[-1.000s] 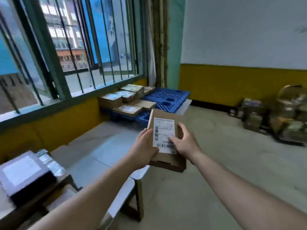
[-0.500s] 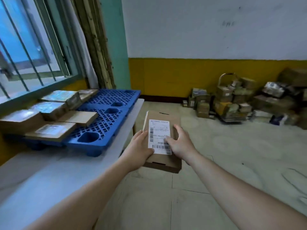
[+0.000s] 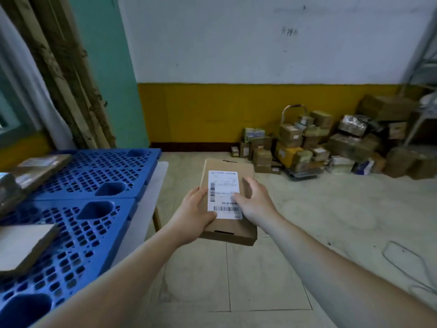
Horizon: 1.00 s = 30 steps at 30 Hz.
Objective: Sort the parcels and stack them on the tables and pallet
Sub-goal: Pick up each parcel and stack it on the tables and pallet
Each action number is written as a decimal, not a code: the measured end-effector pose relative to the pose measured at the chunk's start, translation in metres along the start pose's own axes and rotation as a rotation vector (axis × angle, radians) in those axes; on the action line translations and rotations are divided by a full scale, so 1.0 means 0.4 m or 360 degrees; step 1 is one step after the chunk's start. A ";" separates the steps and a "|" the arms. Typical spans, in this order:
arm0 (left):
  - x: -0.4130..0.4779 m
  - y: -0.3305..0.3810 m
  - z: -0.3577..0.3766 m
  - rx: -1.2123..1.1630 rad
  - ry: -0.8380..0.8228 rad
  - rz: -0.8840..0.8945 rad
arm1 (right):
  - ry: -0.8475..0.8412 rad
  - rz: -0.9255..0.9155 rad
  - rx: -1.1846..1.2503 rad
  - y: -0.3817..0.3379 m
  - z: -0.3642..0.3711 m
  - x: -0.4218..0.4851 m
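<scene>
While the parcel is carried in the air, left hand point(image 3: 196, 216): grips the parcel's point(image 3: 228, 165) near left edge, with the thumb on the top face and the fingers hidden beneath it.
Right hand point(image 3: 254, 202): holds the right side of the parcel, with the thumb laid across the shipping label point(image 3: 223, 185) and the fingers curved over the right edge. It is not plain whether they reach under it.
Parcel: a flat brown carton, label up and roughly level, held in front of the body over the floor point(image 3: 307, 233). It is just beside the table point(image 3: 151, 197) and touches nothing but the hands.
Table: carries a blue pallet point(image 3: 94, 176), and its bare edge shows to the right of the pallet.
Pallet load: a flat parcel point(image 3: 40, 164) lies at the far left and another point(image 3: 23, 245) at the near left. The right half of the grid is bare.
Unsorted heap point(image 3: 307, 143): many cartons lie against the yellow wall, well apart from the hands.
Step in hand: judged to be label reading and sorting of one parcel, before placement.
Progress: early, judging by the size of the heap.
Next move: probably a swing to the left, then setting the carton flat on the bare grid or square on top of a parcel of like shape. Both hands should keep their hold until the carton rests.
</scene>
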State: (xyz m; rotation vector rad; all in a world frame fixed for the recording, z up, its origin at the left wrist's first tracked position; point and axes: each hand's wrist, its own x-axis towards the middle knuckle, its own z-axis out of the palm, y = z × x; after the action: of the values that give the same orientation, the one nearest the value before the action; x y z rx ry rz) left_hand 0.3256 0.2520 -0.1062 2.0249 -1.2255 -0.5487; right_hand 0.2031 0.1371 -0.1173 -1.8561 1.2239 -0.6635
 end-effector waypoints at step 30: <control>0.386 -0.639 -0.550 -0.0074 0.1035 -0.1160 | -0.1570 -0.0937 -0.0248 -0.550 1.020 0.608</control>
State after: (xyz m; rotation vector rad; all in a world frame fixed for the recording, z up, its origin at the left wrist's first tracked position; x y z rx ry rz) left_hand 0.6935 0.2702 -0.1498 2.3120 -0.0767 -0.1912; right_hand 0.7236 0.0960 -0.1548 -2.2426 0.0842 0.1175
